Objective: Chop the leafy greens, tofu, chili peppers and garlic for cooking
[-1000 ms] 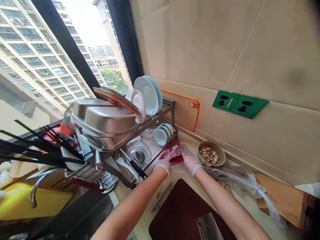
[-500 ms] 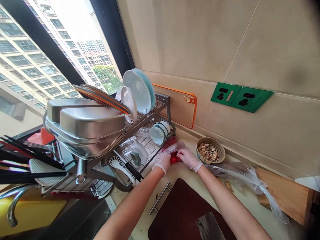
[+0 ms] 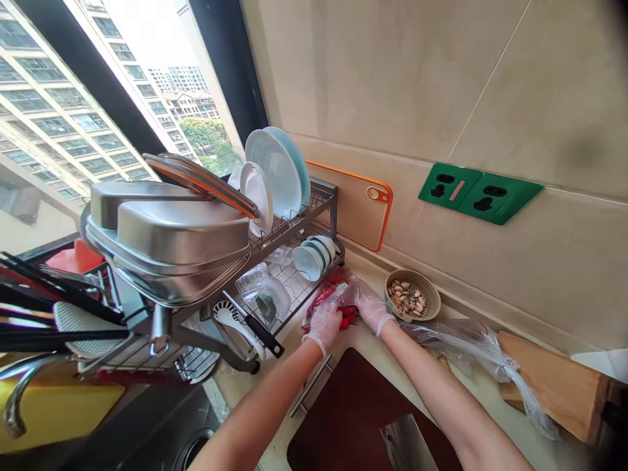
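A clear plastic bag (image 3: 321, 299) with red contents lies on the counter beside the dish rack. The red pieces (image 3: 347, 319) look like chili peppers, though film and fingers partly cover them. My left hand (image 3: 326, 325), in a clear disposable glove, is closed on the near side of the bag. On its right side my right hand (image 3: 371, 309), gloved likewise, grips the bag, fingertips partly hidden. A colander (image 3: 432, 297) of garlic cloves (image 3: 406, 297) stands just right of my right hand. Below my arms a cleaver (image 3: 408, 445) rests on a dark red cutting board (image 3: 338, 418).
The two-tier dish rack (image 3: 289, 229) at left carries metal pans (image 3: 181, 239), plates (image 3: 275, 173) and small bowls (image 3: 308, 261). An orange-edged board (image 3: 356, 203) leans against the wall. A loose plastic bag (image 3: 471, 343) and a wooden block (image 3: 554, 386) lie at right.
Both hands have shifted slightly right, the left most, exposing more of the bag on the left. My right hand has turned and reaches along the bag's right side.
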`<state>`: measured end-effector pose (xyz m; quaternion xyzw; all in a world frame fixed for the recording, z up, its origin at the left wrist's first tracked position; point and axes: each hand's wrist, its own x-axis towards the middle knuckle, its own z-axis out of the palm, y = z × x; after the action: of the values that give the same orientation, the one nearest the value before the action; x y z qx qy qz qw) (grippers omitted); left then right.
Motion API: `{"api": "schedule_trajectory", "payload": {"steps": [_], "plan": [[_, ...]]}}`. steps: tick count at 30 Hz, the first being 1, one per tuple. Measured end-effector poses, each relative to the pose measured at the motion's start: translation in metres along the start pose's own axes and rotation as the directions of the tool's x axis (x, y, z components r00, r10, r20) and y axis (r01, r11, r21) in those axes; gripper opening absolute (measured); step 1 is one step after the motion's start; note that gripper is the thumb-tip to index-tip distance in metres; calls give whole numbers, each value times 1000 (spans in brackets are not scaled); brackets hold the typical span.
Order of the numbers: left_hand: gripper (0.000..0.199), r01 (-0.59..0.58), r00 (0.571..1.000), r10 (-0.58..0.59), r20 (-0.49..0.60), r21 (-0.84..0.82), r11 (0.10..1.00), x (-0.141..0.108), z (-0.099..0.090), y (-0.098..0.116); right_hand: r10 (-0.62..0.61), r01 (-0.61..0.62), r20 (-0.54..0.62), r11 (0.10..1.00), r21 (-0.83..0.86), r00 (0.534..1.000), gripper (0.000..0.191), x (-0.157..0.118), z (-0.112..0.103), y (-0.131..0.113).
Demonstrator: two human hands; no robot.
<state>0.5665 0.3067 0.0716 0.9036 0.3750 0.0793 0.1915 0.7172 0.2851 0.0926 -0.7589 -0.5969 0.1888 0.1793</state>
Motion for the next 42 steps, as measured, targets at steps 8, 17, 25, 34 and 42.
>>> {"api": "schedule_trajectory", "payload": {"steps": [8, 17, 25, 34, 42], "plan": [[25, -179, 871, -243, -426, -737, 651, -57, -89, 12, 134, -135, -119, 991, -1, 984, 26, -134, -46, 7], [43, 35, 918, -341, 200, -901, -433, -182, -55, 82, 284, -385, 316, 234, 893, 905, 60, -278, 53, -56], [36, 136, 833, -508, 219, -971, -195, -290, -52, 56, -116, -353, 443, 441, 825, 889, 48, -272, 71, -114], [32, 390, 608, -792, 53, -889, 240, -488, -46, 54, -421, -460, 794, 653, 601, 439, 38, -311, 138, -220], [34, 178, 378, -910, 170, -978, -108, -650, -20, 88, -530, -330, 811, 741, 585, 247, 39, -442, 203, -294]]}}
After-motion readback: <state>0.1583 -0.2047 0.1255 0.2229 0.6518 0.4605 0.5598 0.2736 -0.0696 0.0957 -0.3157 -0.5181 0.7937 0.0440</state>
